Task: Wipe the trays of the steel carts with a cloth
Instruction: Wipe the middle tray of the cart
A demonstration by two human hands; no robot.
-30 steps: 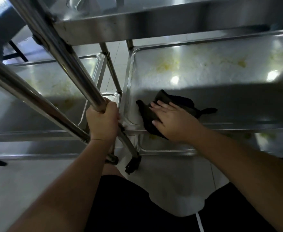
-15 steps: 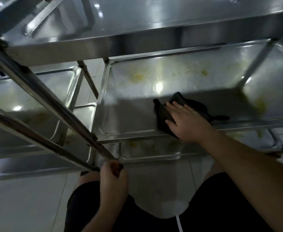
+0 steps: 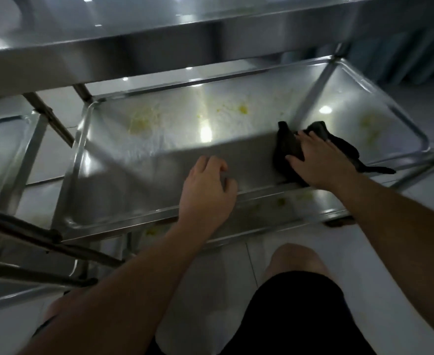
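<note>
We see a glossy steel tray (image 3: pixel 133 175) smeared with dull yellow residue (image 3: pixel 140 123), and a matt dark cloth (image 3: pixel 287 147).

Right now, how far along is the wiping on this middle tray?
Done: the near strip of the tray shows no stains, though it lies in shadow. In hand: the right hand presses the cloth flat at the near right, while the left hand rests on the front rim. Left: yellow smears across the far half and right end, plus stains on the lower tray.
</note>
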